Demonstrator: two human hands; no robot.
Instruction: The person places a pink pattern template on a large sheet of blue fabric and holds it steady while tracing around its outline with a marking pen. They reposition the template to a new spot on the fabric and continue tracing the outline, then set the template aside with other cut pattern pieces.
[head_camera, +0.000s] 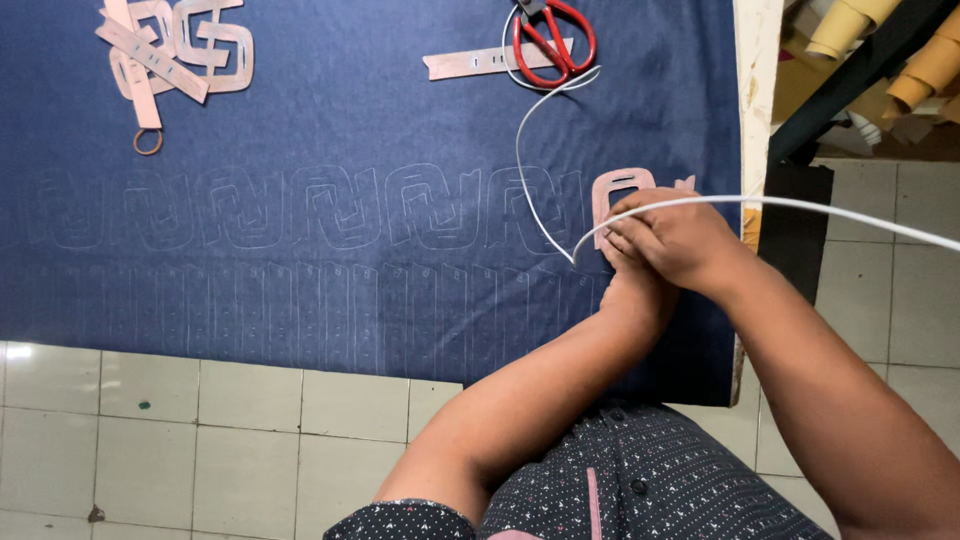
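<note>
From the head camera, dark blue denim cloth (350, 120) lies spread flat, marked with rows of pale traced outlines. Near its right edge sits a pink cardboard template (618, 190), a rounded loop shape, lying flat on the cloth in line with the traced row. The right hand (680, 238) lies fingers-down over the template's lower part, apparently pinning it so it cannot shift. The left hand (632, 290) is tucked under the right one, mostly hidden; whether it grasps anything I cannot tell. A white cord (530, 190) runs across the right hand's fingers; whether they pinch it is unclear.

Above and left of the template, red-handled scissors (553, 40) rest on a pink strip template (480, 62), with the cord looping beneath them. Far left of the template lies a pile of spare pink templates (175, 50).
</note>
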